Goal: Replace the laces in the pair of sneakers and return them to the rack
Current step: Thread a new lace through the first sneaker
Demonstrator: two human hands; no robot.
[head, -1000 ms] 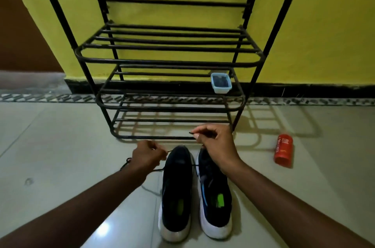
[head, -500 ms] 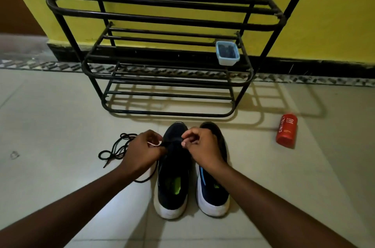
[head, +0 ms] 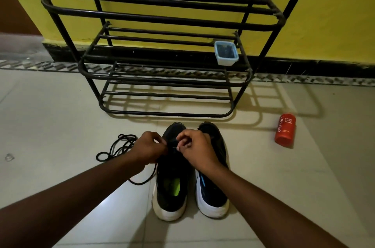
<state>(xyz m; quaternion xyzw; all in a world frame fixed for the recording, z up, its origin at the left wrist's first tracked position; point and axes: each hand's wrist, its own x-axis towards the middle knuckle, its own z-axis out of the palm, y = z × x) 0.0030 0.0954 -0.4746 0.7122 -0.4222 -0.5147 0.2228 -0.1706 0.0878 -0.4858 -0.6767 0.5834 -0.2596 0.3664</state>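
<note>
Two dark sneakers (head: 171, 193) with rounded white heels stand together on glossy pale tile (head: 60, 118), just near of a black tubular metal rack (head: 162, 18). Over the left one, the left hand (head: 149, 149) and right hand (head: 197, 150) pinch a thin black lace (head: 119, 148), its slack coiled left

Home interior, likely an entryway. Black metal shoe rack (head: 162, 18) against a yellow painted wall (head: 324, 14) with black skirting; pale tiled floor (head: 50, 122). Red body-wash bottle (head: 285, 130) lying on the tiles, small plastic container (head: 226, 53) on a rack shelf.
</note>
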